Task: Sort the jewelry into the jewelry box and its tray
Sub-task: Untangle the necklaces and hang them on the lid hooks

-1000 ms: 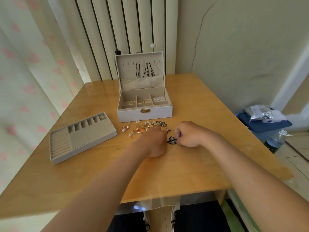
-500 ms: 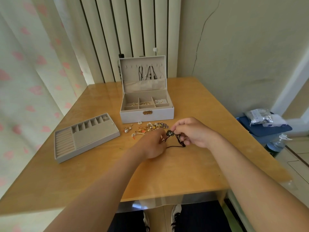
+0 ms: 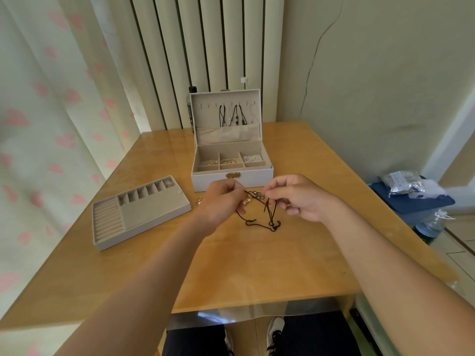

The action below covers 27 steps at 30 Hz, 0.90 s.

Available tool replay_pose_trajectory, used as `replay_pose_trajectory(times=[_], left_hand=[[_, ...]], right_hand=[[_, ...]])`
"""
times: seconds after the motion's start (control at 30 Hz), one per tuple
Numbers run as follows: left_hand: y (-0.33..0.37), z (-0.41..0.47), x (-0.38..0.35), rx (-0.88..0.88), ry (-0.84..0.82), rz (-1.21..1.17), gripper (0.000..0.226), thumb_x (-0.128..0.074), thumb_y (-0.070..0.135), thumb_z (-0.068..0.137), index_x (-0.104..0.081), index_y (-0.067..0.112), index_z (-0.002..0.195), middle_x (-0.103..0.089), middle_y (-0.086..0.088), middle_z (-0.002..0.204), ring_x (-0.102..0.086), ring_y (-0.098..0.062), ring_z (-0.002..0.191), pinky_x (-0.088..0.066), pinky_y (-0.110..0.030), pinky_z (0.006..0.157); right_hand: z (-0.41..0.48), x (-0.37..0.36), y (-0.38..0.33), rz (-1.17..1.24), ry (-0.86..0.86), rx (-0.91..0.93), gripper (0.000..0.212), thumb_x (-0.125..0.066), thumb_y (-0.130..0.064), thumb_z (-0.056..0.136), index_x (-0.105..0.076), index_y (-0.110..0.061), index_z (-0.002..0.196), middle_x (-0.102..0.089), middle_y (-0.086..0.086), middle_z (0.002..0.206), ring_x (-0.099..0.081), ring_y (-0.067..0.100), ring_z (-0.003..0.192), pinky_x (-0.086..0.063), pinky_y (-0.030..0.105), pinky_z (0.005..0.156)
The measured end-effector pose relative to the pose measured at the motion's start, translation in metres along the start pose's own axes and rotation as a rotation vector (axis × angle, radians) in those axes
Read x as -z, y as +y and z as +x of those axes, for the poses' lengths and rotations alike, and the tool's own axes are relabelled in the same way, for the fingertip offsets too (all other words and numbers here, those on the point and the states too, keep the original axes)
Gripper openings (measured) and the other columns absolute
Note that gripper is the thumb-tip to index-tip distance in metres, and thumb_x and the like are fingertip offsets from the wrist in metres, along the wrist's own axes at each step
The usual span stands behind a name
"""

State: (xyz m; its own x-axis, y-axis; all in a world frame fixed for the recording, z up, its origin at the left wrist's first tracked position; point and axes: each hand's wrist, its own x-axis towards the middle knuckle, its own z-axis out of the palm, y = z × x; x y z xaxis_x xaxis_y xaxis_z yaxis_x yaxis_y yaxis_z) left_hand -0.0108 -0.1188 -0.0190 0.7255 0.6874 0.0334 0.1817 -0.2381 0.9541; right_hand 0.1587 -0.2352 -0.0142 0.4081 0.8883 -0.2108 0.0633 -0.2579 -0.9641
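Left hand (image 3: 221,199) and right hand (image 3: 300,199) pinch a black cord necklace (image 3: 273,223) between them, slack trailing onto the bench (image 3: 257,265); open box (image 3: 257,176) just beyond, tray (image 3: 154,209) left of the left hand.

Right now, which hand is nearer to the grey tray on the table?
Left. The left hand is just right of the tray, not touching it, pinching the black cord necklace. The right hand pinches the same necklace farther right, beyond the left hand.
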Motion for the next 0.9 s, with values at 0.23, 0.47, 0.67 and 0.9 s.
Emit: replay_pose_trajectory(times=[0.23, 0.47, 0.67, 0.9], left_hand=[[0.008, -0.006, 0.013, 0.014, -0.012, 0.056, 0.013, -0.056, 0.007, 0.094, -0.062, -0.001, 0.086, -0.046, -0.004, 0.059, -0.042, -0.015, 0.049, -0.045, -0.029, 0.047], [-0.002, -0.010, 0.021, 0.122, -0.116, 0.260, 0.012, -0.058, 0.016, 0.094, -0.066, 0.008, 0.090, -0.063, -0.004, 0.080, -0.059, -0.017, 0.068, -0.048, -0.027, 0.054], [-0.005, -0.008, 0.014, 0.033, -0.085, 0.245, 0.026, -0.059, 0.013, 0.096, -0.068, 0.023, 0.118, -0.066, 0.007, 0.115, -0.059, -0.015, 0.107, -0.048, -0.033, 0.097], [-0.004, -0.011, 0.002, 0.064, -0.279, -0.131, 0.031, -0.061, -0.004, 0.090, -0.070, 0.015, 0.112, -0.074, -0.005, 0.112, -0.070, -0.022, 0.104, -0.057, -0.036, 0.091]], right_hand=[[-0.003, -0.006, -0.020, 0.062, 0.012, 0.143, 0.016, -0.058, 0.005, 0.090, -0.071, -0.004, 0.087, -0.057, 0.006, 0.061, -0.056, 0.020, 0.059, -0.045, 0.035, 0.060], [-0.012, -0.014, -0.053, 0.178, -0.073, 0.161, 0.015, -0.054, 0.005, 0.093, -0.066, -0.002, 0.092, -0.057, 0.005, 0.072, -0.041, 0.013, 0.047, -0.024, 0.021, 0.038], [-0.015, -0.015, -0.078, 0.132, -0.141, 0.213, 0.018, -0.052, 0.007, 0.093, -0.067, -0.003, 0.095, -0.062, 0.010, 0.084, -0.034, 0.009, 0.043, -0.018, 0.018, 0.036], [-0.018, -0.015, -0.093, 0.125, -0.171, 0.231, 0.018, -0.053, 0.007, 0.093, -0.067, -0.002, 0.096, -0.064, 0.012, 0.090, -0.032, 0.007, 0.041, -0.017, 0.017, 0.036]])
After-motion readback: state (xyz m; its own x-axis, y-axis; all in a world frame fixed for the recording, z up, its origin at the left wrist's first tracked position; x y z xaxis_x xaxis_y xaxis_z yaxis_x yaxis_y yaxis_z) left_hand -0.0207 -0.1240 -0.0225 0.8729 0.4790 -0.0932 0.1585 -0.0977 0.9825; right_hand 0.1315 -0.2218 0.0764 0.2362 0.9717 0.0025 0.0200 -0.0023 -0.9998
